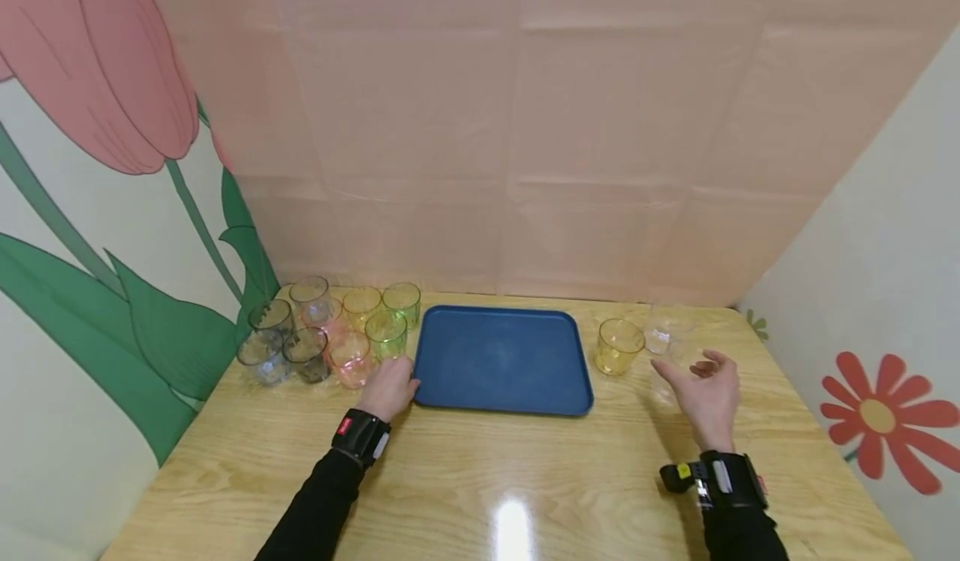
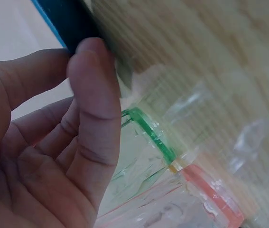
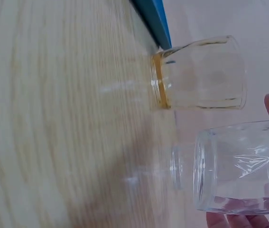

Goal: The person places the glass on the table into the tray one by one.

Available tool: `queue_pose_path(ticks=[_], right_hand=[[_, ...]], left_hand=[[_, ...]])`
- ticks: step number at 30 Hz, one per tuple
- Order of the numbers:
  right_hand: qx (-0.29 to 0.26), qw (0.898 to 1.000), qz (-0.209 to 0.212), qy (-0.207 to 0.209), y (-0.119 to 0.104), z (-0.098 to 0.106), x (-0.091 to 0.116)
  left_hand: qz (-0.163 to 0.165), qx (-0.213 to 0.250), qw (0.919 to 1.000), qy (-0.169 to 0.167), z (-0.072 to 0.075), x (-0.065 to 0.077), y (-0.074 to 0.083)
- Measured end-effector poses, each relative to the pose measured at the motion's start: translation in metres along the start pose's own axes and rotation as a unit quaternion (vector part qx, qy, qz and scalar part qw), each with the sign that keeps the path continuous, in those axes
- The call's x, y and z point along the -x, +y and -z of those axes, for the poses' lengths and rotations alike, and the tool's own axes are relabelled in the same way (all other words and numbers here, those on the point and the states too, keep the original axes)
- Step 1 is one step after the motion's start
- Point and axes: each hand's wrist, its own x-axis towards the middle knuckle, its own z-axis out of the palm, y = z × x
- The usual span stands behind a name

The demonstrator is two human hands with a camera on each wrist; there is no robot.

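Note:
A blue rectangular tray lies on the wooden table. At its near left corner, my left hand pinches the rim between thumb and index finger, as the left wrist view shows. My right hand holds a clear drinking glass, thumb on one side and fingers on the other. The held glass appears raised off the table; in the head view it is very faint. Between the tray and the right hand stands a yellow glass. Another clear glass stands just beyond the right hand.
Left of the tray several coloured glasses stand close together, among them a green glass, a pink glass and a grey glass. A pinkish sheet hangs behind the table. Walls flank both sides.

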Motion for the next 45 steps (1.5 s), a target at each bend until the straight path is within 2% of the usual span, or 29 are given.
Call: queue_pose_path(ticks=[9, 17, 26, 29, 35, 45], right_hand=[[-0.061, 0.998, -0.010, 0.012, -0.007, -0.005, 0.003], [-0.116, 0.993, 0.000, 0.022, -0.019, -0.004, 0.007], [-0.129, 0.992, 0.007, 0.016, -0.031, -0.018, 0.017], [-0.143, 0.989, 0.020, 0.013, -0.035, -0.022, 0.020], [-0.194, 0.979, 0.062, 0.016, -0.046, -0.026, 0.025], [-0.219, 0.971, 0.094, -0.002, -0.054, -0.031, 0.031]], left_hand=[[-0.007, 0.018, 0.9998, -0.009, -0.003, -0.001, -0.002], [-0.007, 0.020, 0.9997, -0.010, -0.004, 0.002, -0.001], [-0.003, 0.018, 0.9998, -0.007, -0.002, 0.001, 0.001], [-0.007, 0.020, 0.9998, -0.003, -0.001, 0.002, 0.001], [-0.009, 0.026, 0.9996, 0.006, 0.002, 0.004, 0.001], [-0.019, 0.026, 0.9994, 0.013, -0.002, 0.004, 0.000]])
